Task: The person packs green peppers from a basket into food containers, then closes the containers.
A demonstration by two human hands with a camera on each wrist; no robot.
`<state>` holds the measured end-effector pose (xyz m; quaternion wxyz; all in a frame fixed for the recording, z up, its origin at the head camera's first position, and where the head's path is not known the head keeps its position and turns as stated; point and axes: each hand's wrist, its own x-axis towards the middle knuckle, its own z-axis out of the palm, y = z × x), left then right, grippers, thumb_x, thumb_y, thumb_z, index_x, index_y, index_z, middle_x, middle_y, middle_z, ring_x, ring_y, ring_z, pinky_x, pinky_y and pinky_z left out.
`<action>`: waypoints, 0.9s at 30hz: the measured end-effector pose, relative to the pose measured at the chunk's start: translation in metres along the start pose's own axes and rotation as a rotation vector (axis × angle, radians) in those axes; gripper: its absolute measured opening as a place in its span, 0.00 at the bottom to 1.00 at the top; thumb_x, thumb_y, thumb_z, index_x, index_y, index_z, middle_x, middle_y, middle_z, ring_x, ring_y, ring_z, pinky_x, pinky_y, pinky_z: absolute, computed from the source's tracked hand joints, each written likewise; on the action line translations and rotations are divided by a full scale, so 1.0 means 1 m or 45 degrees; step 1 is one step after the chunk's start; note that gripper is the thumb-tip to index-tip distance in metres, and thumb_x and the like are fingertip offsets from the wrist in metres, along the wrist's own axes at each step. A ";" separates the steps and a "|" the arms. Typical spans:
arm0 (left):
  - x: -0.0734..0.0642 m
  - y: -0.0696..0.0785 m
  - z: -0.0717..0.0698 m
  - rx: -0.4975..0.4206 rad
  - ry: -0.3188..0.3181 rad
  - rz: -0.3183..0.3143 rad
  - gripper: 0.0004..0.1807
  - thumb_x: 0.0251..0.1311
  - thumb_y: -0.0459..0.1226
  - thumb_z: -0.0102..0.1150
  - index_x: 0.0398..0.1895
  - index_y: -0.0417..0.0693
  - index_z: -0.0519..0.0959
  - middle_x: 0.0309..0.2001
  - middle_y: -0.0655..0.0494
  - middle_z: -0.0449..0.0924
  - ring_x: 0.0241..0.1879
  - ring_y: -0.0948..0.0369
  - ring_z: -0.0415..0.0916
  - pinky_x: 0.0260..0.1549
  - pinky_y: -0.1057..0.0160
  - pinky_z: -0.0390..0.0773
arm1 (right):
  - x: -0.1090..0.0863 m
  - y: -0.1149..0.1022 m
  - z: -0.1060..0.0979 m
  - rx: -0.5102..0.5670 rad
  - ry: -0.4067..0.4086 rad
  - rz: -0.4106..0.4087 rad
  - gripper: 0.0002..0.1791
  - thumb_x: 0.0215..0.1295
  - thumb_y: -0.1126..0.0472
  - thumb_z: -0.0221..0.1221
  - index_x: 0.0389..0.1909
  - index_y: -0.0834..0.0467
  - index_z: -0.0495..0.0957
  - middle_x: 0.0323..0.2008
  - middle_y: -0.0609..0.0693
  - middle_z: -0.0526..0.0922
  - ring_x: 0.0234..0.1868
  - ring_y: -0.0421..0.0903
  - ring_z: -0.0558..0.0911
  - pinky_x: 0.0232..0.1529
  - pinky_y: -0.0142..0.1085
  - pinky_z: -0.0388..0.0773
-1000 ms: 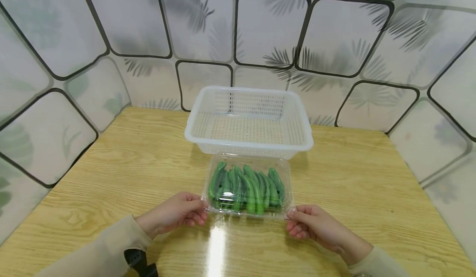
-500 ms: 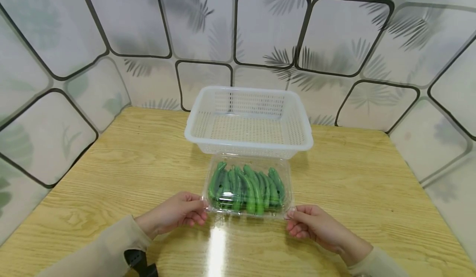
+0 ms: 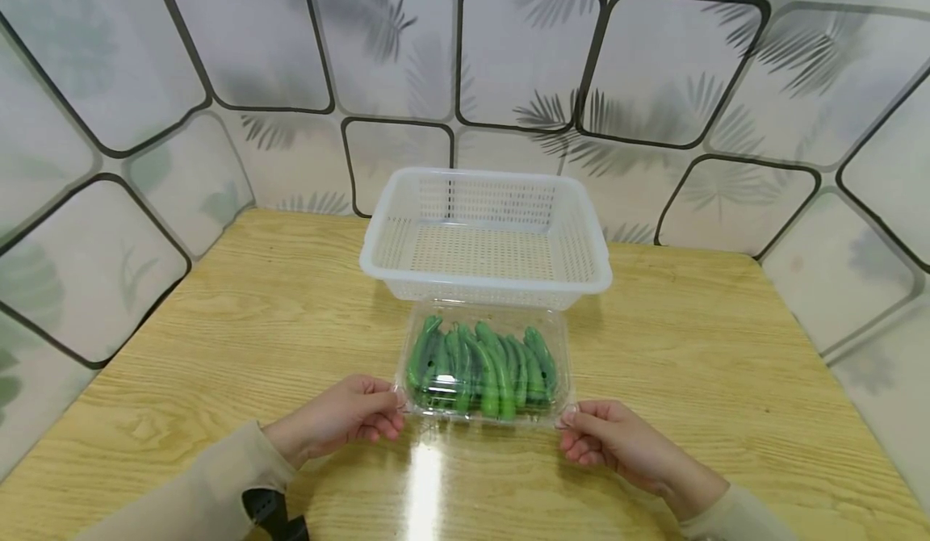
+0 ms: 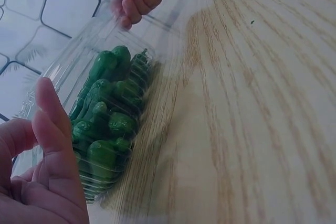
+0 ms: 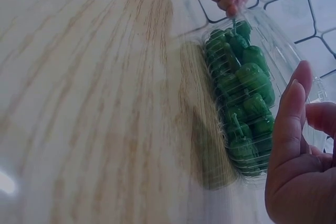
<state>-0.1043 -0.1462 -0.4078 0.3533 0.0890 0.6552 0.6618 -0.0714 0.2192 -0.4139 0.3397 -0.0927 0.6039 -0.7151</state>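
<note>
A clear plastic clamshell box [image 3: 501, 312] lies on the table in the head view, its lid down over several green peppers [image 3: 485, 370]. At its near left corner my left hand [image 3: 341, 416] pinches the rim between thumb and fingers. My right hand [image 3: 617, 440] pinches the near right corner likewise. Through the ribbed side wall, the left wrist view shows the peppers [image 4: 107, 114] piled up, with the thumb of my left hand [image 4: 44, 166] in front. In the right wrist view, my right hand [image 5: 302, 166] partly covers the box's end.
A white plastic basket [image 3: 487, 285] with slotted walls stands just behind the box, with nothing in it. The wooden table [image 3: 254, 307] meets a patterned backdrop [image 3: 530, 48] at the back and sides. A black watch strap [image 3: 272, 513] circles the left sleeve.
</note>
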 end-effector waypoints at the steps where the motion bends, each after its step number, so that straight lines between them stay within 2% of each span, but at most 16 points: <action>1: 0.000 0.000 0.000 0.000 0.000 0.001 0.11 0.64 0.35 0.50 0.34 0.33 0.75 0.26 0.56 0.80 0.23 0.68 0.76 0.23 0.74 0.74 | 0.000 0.000 0.000 -0.002 -0.002 -0.005 0.11 0.71 0.60 0.48 0.34 0.59 0.77 0.29 0.45 0.82 0.27 0.34 0.80 0.32 0.26 0.77; 16: -0.003 -0.002 0.001 0.014 0.016 0.030 0.11 0.65 0.36 0.49 0.34 0.34 0.75 0.25 0.56 0.79 0.23 0.67 0.76 0.23 0.73 0.74 | 0.002 -0.001 0.002 -0.053 0.010 -0.027 0.12 0.71 0.61 0.48 0.32 0.59 0.77 0.28 0.45 0.81 0.27 0.35 0.79 0.30 0.26 0.77; 21: -0.005 -0.003 0.001 0.029 0.008 -0.017 0.13 0.66 0.38 0.48 0.37 0.33 0.74 0.27 0.55 0.80 0.25 0.65 0.77 0.26 0.70 0.75 | 0.000 -0.001 0.003 -0.111 0.040 -0.001 0.12 0.71 0.60 0.48 0.33 0.61 0.76 0.27 0.47 0.81 0.26 0.35 0.79 0.29 0.27 0.77; 24: -0.007 -0.002 -0.001 0.121 0.005 -0.029 0.17 0.67 0.42 0.48 0.38 0.32 0.74 0.27 0.53 0.80 0.26 0.63 0.78 0.27 0.67 0.76 | -0.002 -0.001 0.003 -0.179 0.087 0.034 0.13 0.71 0.59 0.48 0.33 0.64 0.76 0.26 0.48 0.81 0.25 0.37 0.79 0.29 0.29 0.77; 26: -0.010 0.002 -0.004 0.251 0.015 -0.012 0.20 0.68 0.44 0.47 0.39 0.31 0.75 0.25 0.51 0.80 0.23 0.63 0.77 0.24 0.66 0.76 | -0.003 -0.001 0.002 -0.269 0.125 0.038 0.15 0.71 0.58 0.48 0.34 0.67 0.76 0.27 0.50 0.81 0.26 0.39 0.79 0.30 0.31 0.78; 27: -0.011 0.006 -0.006 0.356 0.035 0.011 0.21 0.68 0.45 0.47 0.39 0.32 0.76 0.24 0.51 0.80 0.21 0.62 0.76 0.21 0.66 0.75 | -0.004 -0.002 0.001 -0.336 0.148 0.041 0.17 0.71 0.57 0.48 0.35 0.69 0.75 0.27 0.52 0.81 0.26 0.41 0.80 0.30 0.33 0.79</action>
